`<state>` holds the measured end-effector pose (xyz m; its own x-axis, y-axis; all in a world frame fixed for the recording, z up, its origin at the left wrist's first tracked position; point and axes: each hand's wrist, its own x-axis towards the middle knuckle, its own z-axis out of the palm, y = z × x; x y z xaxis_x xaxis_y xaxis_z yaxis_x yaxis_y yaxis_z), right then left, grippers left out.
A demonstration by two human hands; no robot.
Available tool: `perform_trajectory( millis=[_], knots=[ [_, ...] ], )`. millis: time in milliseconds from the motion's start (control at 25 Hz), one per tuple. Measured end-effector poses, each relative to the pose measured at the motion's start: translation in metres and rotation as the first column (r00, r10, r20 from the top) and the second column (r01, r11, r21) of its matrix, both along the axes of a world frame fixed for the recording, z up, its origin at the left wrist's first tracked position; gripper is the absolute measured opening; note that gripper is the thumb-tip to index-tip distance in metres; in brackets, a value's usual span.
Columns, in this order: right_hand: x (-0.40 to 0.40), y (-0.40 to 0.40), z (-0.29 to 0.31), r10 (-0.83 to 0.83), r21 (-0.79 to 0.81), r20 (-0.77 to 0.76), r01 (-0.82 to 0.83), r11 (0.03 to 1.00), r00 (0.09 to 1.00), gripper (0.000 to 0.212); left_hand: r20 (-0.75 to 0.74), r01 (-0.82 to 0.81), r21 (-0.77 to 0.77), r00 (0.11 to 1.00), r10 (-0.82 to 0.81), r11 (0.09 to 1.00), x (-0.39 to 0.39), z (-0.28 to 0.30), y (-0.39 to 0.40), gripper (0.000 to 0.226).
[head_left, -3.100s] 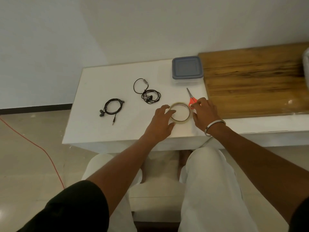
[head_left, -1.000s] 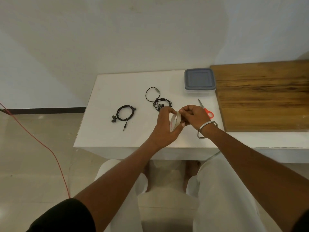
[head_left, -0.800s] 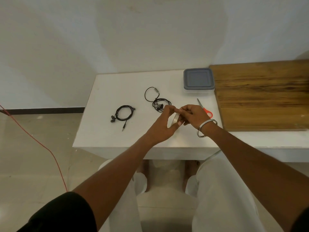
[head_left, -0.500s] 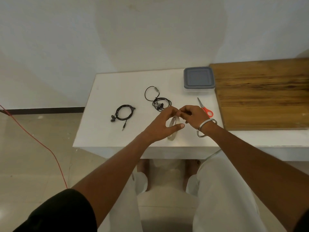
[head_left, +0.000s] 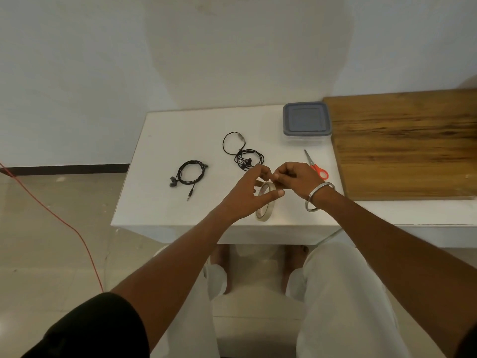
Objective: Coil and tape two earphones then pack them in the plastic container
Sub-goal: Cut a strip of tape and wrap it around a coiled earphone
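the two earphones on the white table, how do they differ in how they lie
The left earphone lies as one fairly neat ring with its plug trailing toward the table's front edge; the right earphone is messier, a tangled bunch with one loose loop reaching toward the wall. The left earphone lies clear of the hands; the right earphone lies just beyond them. Both are black, and neither is held.

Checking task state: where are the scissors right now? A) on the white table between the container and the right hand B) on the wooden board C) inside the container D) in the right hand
A: the scissors lie on the white table, just below the lidded container, beside the right hand, which isn't holding them.
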<state>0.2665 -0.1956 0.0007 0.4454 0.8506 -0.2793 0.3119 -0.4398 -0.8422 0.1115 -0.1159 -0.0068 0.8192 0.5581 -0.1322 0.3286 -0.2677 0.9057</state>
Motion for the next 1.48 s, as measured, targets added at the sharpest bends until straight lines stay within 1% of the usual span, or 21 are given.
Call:
perform_trajectory(
  millis=[80,160,280,360,440,560,680,760,880,1000,1160,1280,1360,1440,1480],
  knots=[
    [0.0,-0.001,0.0,-0.02,0.009,-0.029,0.02,1.0,0.999,0.013,0.011,0.031,0.056,0.999,-0.031,0.998,0.0,-0.001,-0.002,0.029],
    [-0.001,-0.001,0.001,-0.049,0.025,-0.135,0.053,0.998,0.99,0.012,0.021,0.069,0.153,0.997,-0.073,0.986,0.0,-0.004,0.0,0.021],
    [-0.003,0.0,0.004,-0.084,0.003,-0.268,0.088,0.996,0.96,0.009,-0.008,0.123,0.255,0.992,-0.125,0.959,0.0,-0.011,0.003,0.019],
    [-0.003,0.002,0.005,-0.096,-0.015,-0.304,0.096,0.995,0.948,0.008,-0.013,0.136,0.334,0.99,-0.14,0.932,0.0,-0.012,0.004,0.021],
    [-0.002,0.002,0.007,-0.091,-0.027,-0.288,0.086,0.996,0.953,0.008,0.009,0.14,0.365,0.988,-0.154,0.92,-0.001,-0.012,0.006,0.022],
    [0.0,0.003,0.005,-0.059,-0.032,-0.218,0.053,0.998,0.974,0.008,0.018,0.157,0.309,0.985,-0.171,0.938,-0.001,-0.011,0.007,0.017],
    [0.002,0.005,0.001,-0.026,-0.053,-0.155,0.018,0.998,0.988,0.008,0.004,0.176,0.281,0.983,-0.184,0.944,-0.002,-0.007,0.006,0.018],
    [0.002,0.004,0.001,-0.018,-0.066,-0.181,0.007,0.998,0.983,0.007,-0.002,0.207,0.319,0.976,-0.218,0.925,-0.003,-0.007,0.007,0.023],
    [0.0,0.002,0.004,0.006,-0.042,-0.209,-0.015,0.999,0.978,0.011,-0.032,0.24,0.359,0.969,-0.245,0.902,-0.005,-0.005,0.008,0.025],
    [0.0,0.002,0.003,0.036,-0.038,-0.183,-0.043,0.998,0.982,0.014,-0.05,0.234,0.343,0.972,-0.231,0.91,-0.006,-0.006,0.007,0.025],
    [0.0,0.002,0.002,0.031,-0.038,-0.207,-0.04,0.998,0.978,0.013,-0.027,0.199,0.335,0.979,-0.202,0.921,-0.007,-0.009,0.006,0.032],
    [-0.001,0.002,0.004,0.041,-0.028,-0.155,-0.046,0.999,0.987,0.012,-0.012,0.191,0.351,0.98,-0.199,0.917,-0.007,-0.007,0.007,0.03],
    [-0.001,0.003,0.004,0.035,-0.015,-0.184,-0.038,0.999,0.982,0.011,-0.001,0.176,0.298,0.983,-0.184,0.938,-0.007,-0.007,0.007,0.031],
    [0.001,0.006,0.004,0.026,-0.004,-0.234,-0.027,1.0,0.972,0.007,0.004,0.148,0.182,0.988,-0.152,0.972,-0.008,-0.006,0.007,0.033],
    [0.001,0.007,0.004,0.028,-0.007,-0.23,-0.03,1.0,0.973,0.006,0.001,0.135,0.14,0.991,-0.137,0.981,-0.008,-0.006,0.007,0.035]
  ],
)
